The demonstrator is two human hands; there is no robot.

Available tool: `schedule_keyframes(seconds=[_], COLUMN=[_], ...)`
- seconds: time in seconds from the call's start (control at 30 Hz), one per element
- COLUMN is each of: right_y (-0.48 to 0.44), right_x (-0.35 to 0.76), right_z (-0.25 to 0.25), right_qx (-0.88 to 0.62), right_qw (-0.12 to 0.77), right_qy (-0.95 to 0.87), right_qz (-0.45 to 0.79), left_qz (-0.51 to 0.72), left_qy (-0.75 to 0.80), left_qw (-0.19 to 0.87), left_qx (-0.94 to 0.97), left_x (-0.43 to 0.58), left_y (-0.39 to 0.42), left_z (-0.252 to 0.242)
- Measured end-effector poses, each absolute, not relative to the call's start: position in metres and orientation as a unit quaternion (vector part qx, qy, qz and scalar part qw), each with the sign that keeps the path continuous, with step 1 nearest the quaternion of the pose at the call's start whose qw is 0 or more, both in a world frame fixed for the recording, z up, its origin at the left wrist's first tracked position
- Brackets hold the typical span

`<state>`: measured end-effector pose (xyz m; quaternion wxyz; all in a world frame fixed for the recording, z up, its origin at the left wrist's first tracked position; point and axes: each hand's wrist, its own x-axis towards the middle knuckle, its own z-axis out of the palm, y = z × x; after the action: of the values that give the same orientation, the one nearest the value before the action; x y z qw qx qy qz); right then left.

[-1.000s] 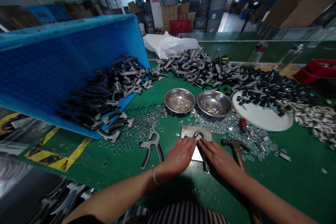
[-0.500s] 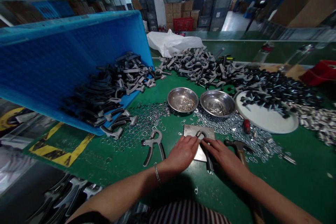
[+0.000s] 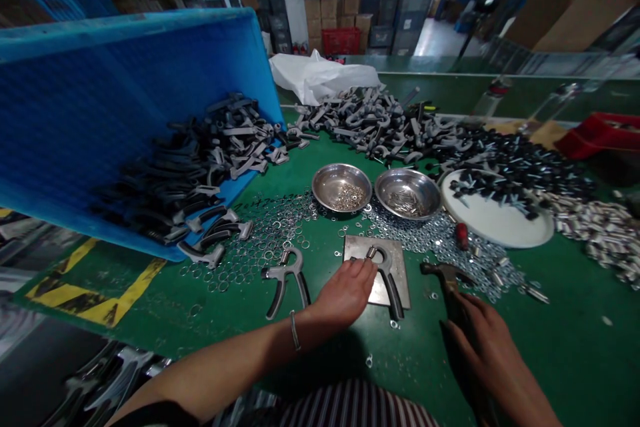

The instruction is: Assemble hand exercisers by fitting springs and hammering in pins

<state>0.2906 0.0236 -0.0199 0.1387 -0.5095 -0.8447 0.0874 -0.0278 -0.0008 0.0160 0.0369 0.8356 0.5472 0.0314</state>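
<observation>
My left hand (image 3: 347,291) rests on a square steel plate (image 3: 397,260), fingers curled on one handle of a hand-gripper part (image 3: 388,272) that lies on the plate. My right hand (image 3: 487,340) is off the plate, wrapped round the wooden handle of a hammer (image 3: 447,278) whose head lies on the green table to the right. A finished grey hand gripper (image 3: 287,274) lies just left of my left hand.
Two steel bowls (image 3: 342,187) (image 3: 407,193) of small parts stand behind the plate amid scattered rings and washers (image 3: 260,240). A tipped blue crate (image 3: 100,100) spills gripper handles at left. Grey parts (image 3: 380,123), a white plate (image 3: 495,220) and black knobs (image 3: 520,167) lie behind.
My right hand left the gripper part on the plate and moved down and right onto the hammer handle. My left hand stayed on the part.
</observation>
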Motion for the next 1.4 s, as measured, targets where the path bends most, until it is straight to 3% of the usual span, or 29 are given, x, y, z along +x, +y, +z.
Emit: schedule_keyframes(seconds=[0.4, 0.73, 1.17, 1.3, 1.4], right_y=[0.036, 0.024, 0.028, 0.02, 0.015], right_x=[0.299, 0.281, 0.289, 0.279, 0.276], right_z=[-0.015, -0.012, -0.053, -0.032, -0.02], right_qx=[-0.566, -0.564, -0.534, -0.55, -0.559], right_qw=[0.16, 0.236, 0.256, 0.256, 0.246], right_qy=[-0.774, -0.758, -0.767, -0.756, -0.753], right_qz=[0.233, 0.229, 0.245, 0.249, 0.244], left_qz=[0.128, 0.093, 0.346, 0.322, 0.274], left_qy=[0.581, 0.559, 0.555, 0.562, 0.567], left_qw=[0.085, 0.022, 0.143, 0.193, 0.17], left_qx=[0.799, 0.823, 0.743, 0.737, 0.758], left_x=[-0.036, -0.025, -0.041, -0.043, -0.042], left_y=[0.004, 0.028, 0.051, 0.045, 0.037], left_z=[0.026, 0.027, -0.044, -0.022, 0.006])
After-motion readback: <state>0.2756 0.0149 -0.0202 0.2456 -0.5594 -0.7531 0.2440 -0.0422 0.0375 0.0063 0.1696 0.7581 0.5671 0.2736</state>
